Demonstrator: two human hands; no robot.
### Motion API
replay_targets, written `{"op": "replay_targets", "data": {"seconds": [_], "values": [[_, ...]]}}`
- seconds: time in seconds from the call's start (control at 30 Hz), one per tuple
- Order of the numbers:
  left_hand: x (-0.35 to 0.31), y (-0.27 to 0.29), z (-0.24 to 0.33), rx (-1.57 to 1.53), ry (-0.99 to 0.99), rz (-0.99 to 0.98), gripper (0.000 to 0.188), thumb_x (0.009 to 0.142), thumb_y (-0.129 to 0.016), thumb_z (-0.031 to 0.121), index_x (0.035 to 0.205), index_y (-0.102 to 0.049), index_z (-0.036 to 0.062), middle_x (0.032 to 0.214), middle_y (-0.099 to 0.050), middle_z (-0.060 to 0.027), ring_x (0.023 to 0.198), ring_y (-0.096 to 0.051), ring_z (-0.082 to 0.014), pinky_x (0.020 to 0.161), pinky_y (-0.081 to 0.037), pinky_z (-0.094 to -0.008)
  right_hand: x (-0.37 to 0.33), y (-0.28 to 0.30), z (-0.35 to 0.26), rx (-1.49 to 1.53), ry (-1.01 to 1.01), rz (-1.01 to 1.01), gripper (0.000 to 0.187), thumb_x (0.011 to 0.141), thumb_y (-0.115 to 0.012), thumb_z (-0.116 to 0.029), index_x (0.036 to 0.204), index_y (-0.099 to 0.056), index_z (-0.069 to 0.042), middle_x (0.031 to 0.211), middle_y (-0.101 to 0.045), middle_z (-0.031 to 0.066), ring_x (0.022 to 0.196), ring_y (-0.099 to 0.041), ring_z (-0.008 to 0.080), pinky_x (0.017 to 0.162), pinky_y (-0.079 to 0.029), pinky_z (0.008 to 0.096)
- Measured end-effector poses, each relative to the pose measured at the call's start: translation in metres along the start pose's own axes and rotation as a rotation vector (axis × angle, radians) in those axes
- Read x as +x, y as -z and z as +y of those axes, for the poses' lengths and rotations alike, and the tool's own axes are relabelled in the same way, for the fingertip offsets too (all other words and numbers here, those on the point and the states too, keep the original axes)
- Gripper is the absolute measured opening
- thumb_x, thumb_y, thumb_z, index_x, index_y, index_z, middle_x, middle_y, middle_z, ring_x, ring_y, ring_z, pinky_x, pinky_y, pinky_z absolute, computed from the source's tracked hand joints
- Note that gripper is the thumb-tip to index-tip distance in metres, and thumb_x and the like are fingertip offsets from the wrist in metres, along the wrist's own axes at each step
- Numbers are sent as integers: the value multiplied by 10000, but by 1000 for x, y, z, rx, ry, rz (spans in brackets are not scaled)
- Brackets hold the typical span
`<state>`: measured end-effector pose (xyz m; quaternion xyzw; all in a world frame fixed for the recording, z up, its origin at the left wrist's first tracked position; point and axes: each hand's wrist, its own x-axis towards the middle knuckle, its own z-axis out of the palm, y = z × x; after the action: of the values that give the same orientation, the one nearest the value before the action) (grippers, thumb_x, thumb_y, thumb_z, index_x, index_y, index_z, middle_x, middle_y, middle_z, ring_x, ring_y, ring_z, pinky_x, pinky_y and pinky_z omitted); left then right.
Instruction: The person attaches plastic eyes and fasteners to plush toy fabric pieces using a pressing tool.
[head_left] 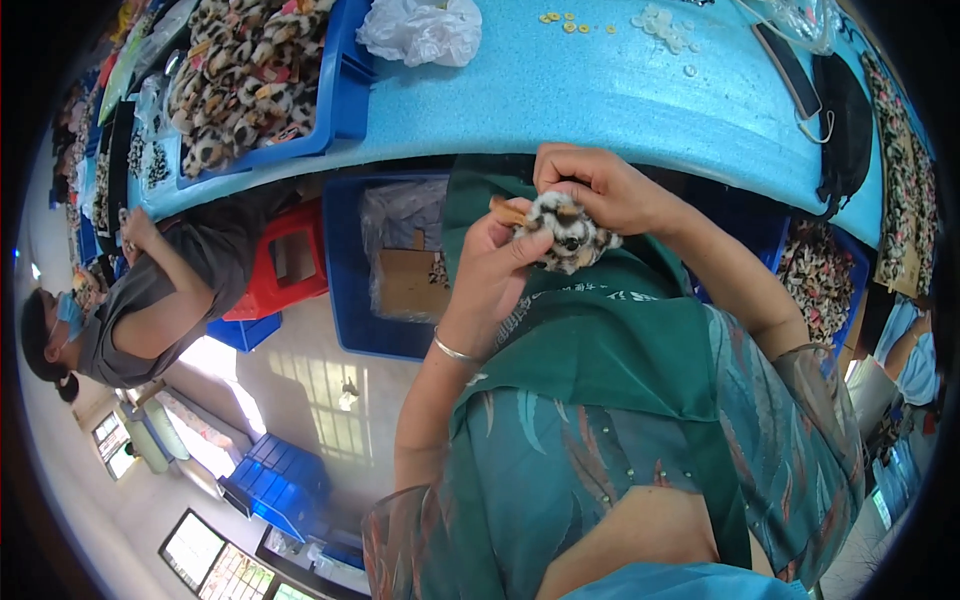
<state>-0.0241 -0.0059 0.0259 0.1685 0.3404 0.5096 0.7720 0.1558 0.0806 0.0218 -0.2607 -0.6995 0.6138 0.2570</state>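
Observation:
Over my lap, just off the table's near edge, I hold a small plush animal head (575, 237) with black-and-brown-spotted white fur. A dark round eye (572, 243) shows on it, and a tan ear (507, 210) sticks out on the left. My left hand (497, 262) grips it from the left, thumb pressed over the fur. My right hand (598, 188) is closed at its upper right side, with thumb and bent forefinger pinched together. Whatever sits in that pinch is too small or hidden to make out.
The blue-covered table (600, 100) carries a blue bin (345, 100) of spotted plush pieces, a white plastic bag (420, 32), yellow discs (570, 27), clear discs (665, 28) and a phone (787, 70). Below stand a blue crate (375, 338) and a red stool (290, 262). A masked co-worker (160, 300) sits left.

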Motion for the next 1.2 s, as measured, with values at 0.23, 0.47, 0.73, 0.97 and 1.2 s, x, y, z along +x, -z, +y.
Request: {"op": "replay_targets", "data": {"seconds": [0.23,0.47,0.73,0.97,1.2], "values": [[-2,0,-10,-64,112,178,152,915,-615,112,1014,-614,-3,1015,-653,-72,902,-607,-118,814,-479,-268,-6,4,6,1,-98,146,178,926,-549,-159,915,-615,6,835,-567,59,792,-541,145,744,-436,282],[4,8,-10,-297,72,215,198,938,-579,123,1063,-591,-30,1033,-649,-91,936,-620,-165,870,-479,-334,-15,-18,-25,-585,373,230,225,736,-732,-84,933,-626,-55,1043,-556,98,968,-551,264,793,-457,343],[-11,13,0,-333,94,47,279,914,-615,127,1127,-572,-48,1073,-638,-96,994,-619,-178,895,-496,-343,-10,-17,-22,-268,213,225,213,791,-686,-31,985,-597,-29,1020,-570,83,901,-578,198,784,-473,306],[-21,27,-21,-324,26,96,292,855,-699,104,1096,-583,-14,1029,-649,-81,916,-636,-160,832,-523,-301,-16,-27,-6,-19,-60,133,225,816,-659,-24,1023,-573,-12,921,-611,33,831,-584,94,754,-453,232],[-56,21,-18,-390,-35,-19,206,840,-720,114,973,-580,42,916,-648,-30,816,-612,-93,740,-508,-245,-5,-35,1,193,-148,-55,153,854,-659,-65,963,-571,-4,873,-573,22,778,-529,74,702,-423,213]]}}
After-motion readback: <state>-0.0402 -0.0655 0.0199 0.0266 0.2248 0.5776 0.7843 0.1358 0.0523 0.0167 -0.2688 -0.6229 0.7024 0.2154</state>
